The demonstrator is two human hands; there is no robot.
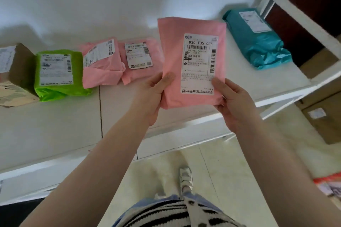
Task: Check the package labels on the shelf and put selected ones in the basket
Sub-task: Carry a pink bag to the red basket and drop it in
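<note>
A pink mailer package [172,57] is held upright above the white shelf [73,116], its white shipping label [200,63] facing me. My left hand [153,96] grips its lower left corner, thumb on the front. My right hand [234,105] grips the lower right corner, thumb on the label's bottom edge. On the shelf behind lie two more pink packages [100,64] [139,62], a green package [57,74], a brown cardboard box [17,77] and a teal package [256,40], all with labels up. No basket is in view.
The white shelf frame [302,24] rises at the right, with cardboard boxes [324,116] on the floor beyond it. A red-and-white packet [330,186] lies at the right edge. My shoe [186,177] stands on the pale tiled floor below the shelf's front edge.
</note>
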